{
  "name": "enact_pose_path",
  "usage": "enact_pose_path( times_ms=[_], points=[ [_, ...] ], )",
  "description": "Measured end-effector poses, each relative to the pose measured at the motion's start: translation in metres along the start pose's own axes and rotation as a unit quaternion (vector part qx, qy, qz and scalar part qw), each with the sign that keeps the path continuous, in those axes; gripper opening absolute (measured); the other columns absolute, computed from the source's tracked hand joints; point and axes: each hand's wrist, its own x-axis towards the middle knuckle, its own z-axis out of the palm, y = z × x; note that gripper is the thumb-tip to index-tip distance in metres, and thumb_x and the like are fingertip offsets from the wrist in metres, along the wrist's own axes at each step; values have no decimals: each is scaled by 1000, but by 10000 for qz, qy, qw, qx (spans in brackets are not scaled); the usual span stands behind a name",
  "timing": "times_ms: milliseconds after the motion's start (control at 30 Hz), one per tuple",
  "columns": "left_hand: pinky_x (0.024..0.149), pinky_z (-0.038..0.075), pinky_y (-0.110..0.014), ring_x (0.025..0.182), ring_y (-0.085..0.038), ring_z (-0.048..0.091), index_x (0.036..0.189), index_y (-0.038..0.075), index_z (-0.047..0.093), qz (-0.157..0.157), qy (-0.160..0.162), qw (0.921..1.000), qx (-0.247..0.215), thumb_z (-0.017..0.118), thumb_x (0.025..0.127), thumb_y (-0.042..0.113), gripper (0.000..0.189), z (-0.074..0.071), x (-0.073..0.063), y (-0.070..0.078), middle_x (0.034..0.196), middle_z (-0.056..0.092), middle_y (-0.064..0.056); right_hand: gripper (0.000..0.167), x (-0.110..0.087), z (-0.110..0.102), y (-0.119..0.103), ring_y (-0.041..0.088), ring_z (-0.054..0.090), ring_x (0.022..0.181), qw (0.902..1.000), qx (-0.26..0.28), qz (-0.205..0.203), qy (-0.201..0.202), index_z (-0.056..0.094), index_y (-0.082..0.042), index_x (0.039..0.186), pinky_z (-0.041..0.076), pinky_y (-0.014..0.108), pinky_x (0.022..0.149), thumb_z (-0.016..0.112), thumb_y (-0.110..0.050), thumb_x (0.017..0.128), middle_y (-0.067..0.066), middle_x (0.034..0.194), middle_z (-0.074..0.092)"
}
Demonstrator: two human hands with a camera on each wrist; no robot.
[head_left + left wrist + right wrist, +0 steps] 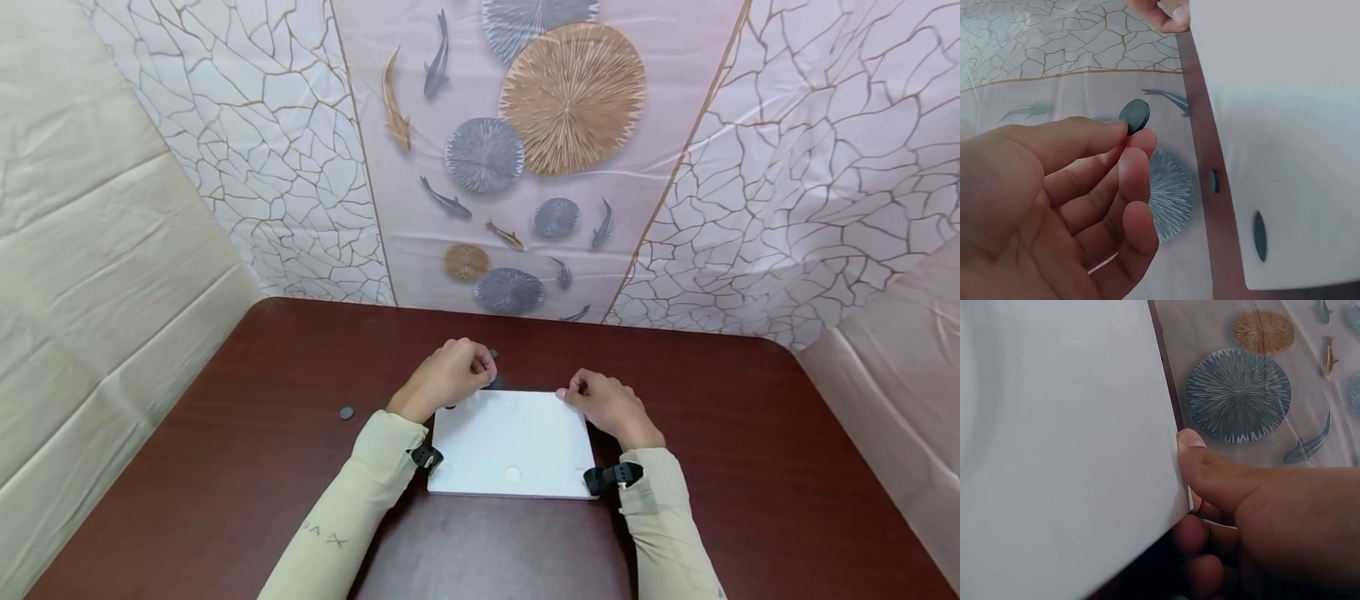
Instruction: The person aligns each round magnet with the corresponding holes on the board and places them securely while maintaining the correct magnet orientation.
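Note:
A white rectangular board (517,442) lies over the dark table, with faint round marks showing on its face. My left hand (453,367) pinches a small dark disc (1135,116) between thumb and fingertips, above the board's far left part. Close to this hand, a second dark disc (1260,236) sits at the board's corner. At the far right corner, my right hand (603,404) grips the board's edge; in the right wrist view the thumb (1200,462) lies along the edge, with other fingers below it.
On the reddish-brown table (225,467), one loose dark disc (347,412) lies left of the board and another disc (493,353) beyond its far edge. Patterned cloth (562,208) hangs behind the table, and pale cloth (90,292) covers the sides.

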Motion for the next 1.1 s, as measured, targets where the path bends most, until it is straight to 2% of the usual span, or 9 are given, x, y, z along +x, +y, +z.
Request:
enact_pose_path(
  times_ms=[200, 367, 500, 633, 833, 1000, 1100],
  points=[
    [65, 51, -28, 72, -13, 63, 95, 12, 78, 161, -90, 9997, -136, 68, 102, 10, 12, 1, 5, 0, 83, 71, 3, 29, 0, 0, 0, 20, 49, 68, 10000, -30, 49, -19, 63, -15, 103, 37, 35, 61, 62, -44, 107, 0, 69, 51],
    [63, 49, -26, 71, -12, 60, 96, 12, 78, 217, -256, 9988, -344, 70, 102, 11, 10, 9, 11, 0, 83, 71, 2, 28, 0, -2, 4, 20, 47, 67, 9999, -108, 65, -1, 62, -16, 102, 36, 35, 60, 62, -43, 107, -1, 68, 48],
    [65, 48, -24, 72, -11, 59, 96, 13, 79, 278, -381, 9985, -289, 71, 100, 8, 10, 14, 14, 0, 84, 71, 3, 28, 0, -1, 3, 20, 48, 66, 10000, -88, 16, 12, 63, -15, 101, 36, 35, 60, 62, -42, 107, -1, 67, 48],
    [67, 47, -23, 72, -9, 57, 92, 14, 79, 250, -472, 9985, -127, 71, 99, 6, 14, 15, 14, -1, 83, 71, 4, 29, 2, 0, 0, 20, 48, 66, 10000, -34, -26, -26, 63, -15, 102, 37, 35, 61, 62, -43, 107, -1, 68, 50],
    [64, 44, -22, 71, -9, 55, 91, 13, 80, 212, -630, 9977, -134, 73, 100, 9, 12, 16, 16, 2, 81, 70, 4, 27, 1, -1, -2, 20, 49, 67, 9999, -27, 36, 103, 63, -14, 102, 37, 35, 61, 62, -41, 107, 1, 70, 51],
    [62, 43, -23, 69, -9, 54, 89, 12, 80, -13, -711, 9975, -54, 74, 100, 10, 12, 22, 13, 2, 78, 69, 3, 29, 0, 0, -3, 21, 50, 68, 10000, 28, 61, 51, 63, -15, 101, 37, 35, 61, 63, -43, 107, 1, 69, 51],
    [62, 45, -23, 69, -10, 56, 90, 13, 80, -28, -654, 9978, 63, 74, 99, 10, 12, 28, 11, 1, 80, 69, 4, 29, 0, -1, -3, 21, 50, 68, 10000, -26, 31, 18, 63, -15, 100, 38, 35, 62, 63, -43, 107, 0, 69, 52]
  ],
)
